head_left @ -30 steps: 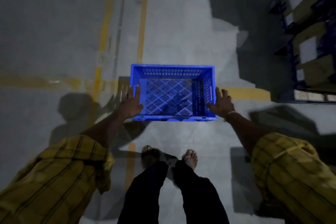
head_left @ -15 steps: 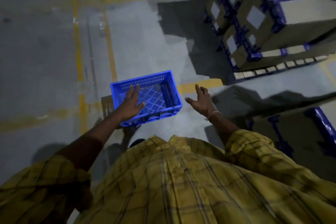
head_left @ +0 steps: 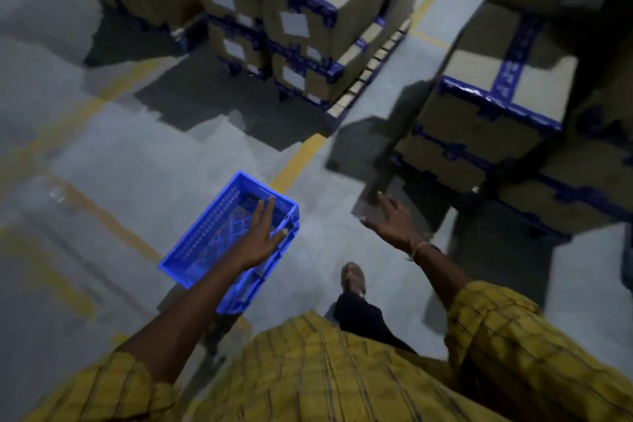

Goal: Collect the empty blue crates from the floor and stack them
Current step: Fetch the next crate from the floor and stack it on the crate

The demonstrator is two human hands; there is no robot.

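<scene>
An empty blue crate [head_left: 205, 236] with perforated walls and a lattice bottom sits on the grey floor, lower left of centre. My left hand [head_left: 260, 236] is stretched out above its right side with the fingers spread, and I see no grip on the rim. My right hand [head_left: 394, 223] is held out well to the right of the crate, fingers apart and empty, over bare floor. The view is blurred by motion.
Taped cardboard boxes [head_left: 308, 10] are stacked on a pallet ahead. More box stacks [head_left: 496, 96] stand close on the right. Yellow floor lines [head_left: 298, 161] run past the crate. My foot [head_left: 354, 279] is stepping forward to the right of the crate.
Both hands have left the crate's sides; the right hand swung away to the right. My view rose and turned right, bringing the box stacks into view.
</scene>
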